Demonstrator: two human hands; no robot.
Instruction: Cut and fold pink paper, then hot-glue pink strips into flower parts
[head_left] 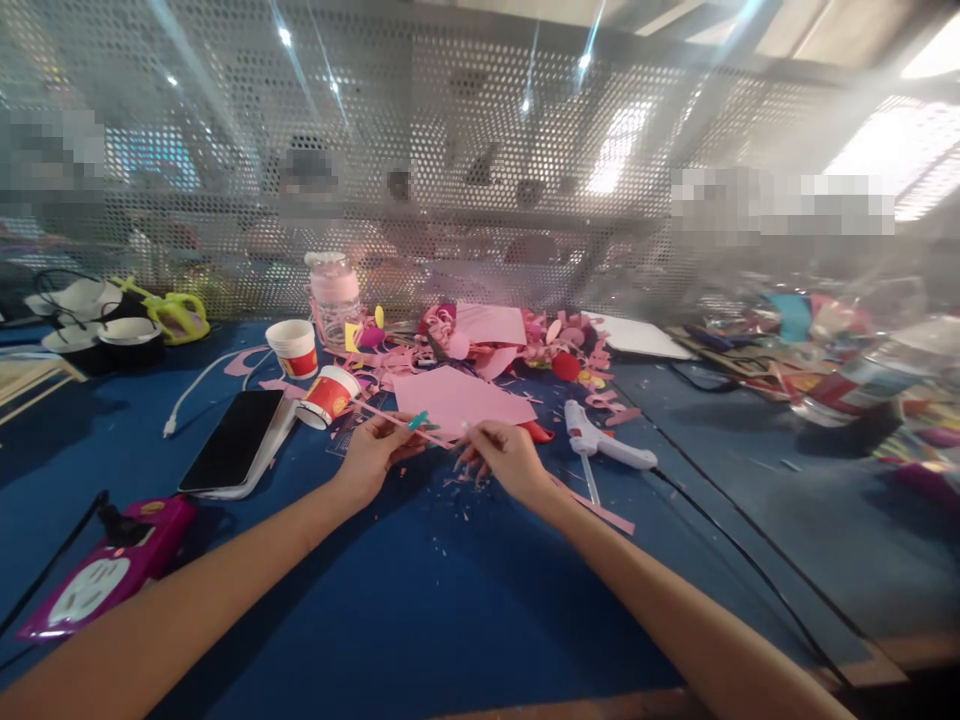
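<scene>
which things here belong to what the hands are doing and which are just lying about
Likely in use: pink strip, held by the left hand; pink sheet; perhaps glue gun, near the right hand.
Seemingly lying about: phone, bottle, upright cup, tipped cup, white cable.

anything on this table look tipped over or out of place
Yes: one red-and-white paper cup lies tipped over, unlike the upright paper cup behind it; no spilled liquid shows. The pink paper heap farther back looks messy.
</scene>
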